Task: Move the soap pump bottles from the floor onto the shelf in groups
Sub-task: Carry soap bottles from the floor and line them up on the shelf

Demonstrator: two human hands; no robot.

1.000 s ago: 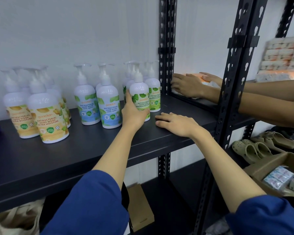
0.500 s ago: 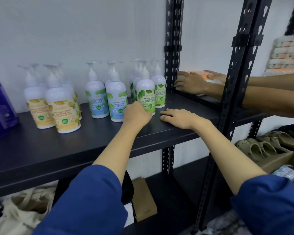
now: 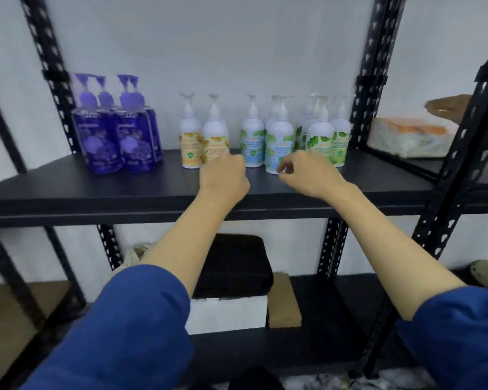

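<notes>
Soap pump bottles stand in groups at the back of the black shelf [image 3: 96, 187]: purple ones [image 3: 116, 136] at the left, then yellow-labelled [image 3: 190, 142], blue-labelled [image 3: 252, 142] and green-labelled ones [image 3: 340, 142]. My left hand [image 3: 224, 177] hovers over the shelf just in front of the yellow bottles, its fingers curled under and holding nothing. My right hand [image 3: 310, 177] is beside it, in front of the blue and green bottles, with loosely bent fingers and nothing in them. The frame is blurred.
Black perforated uprights [image 3: 369, 80] frame the bay. Another person's hand [image 3: 448, 106] is over a wrapped packet [image 3: 406, 136] on the neighbouring shelf to the right. On the lower shelf sit a black bag [image 3: 237, 266], a white box [image 3: 228, 313] and a brown box [image 3: 283, 305].
My left hand let go of the green bottle and moved left. My right hand lifted off the shelf and curled. The view swung left and pulled back, bringing the purple bottles into sight.
</notes>
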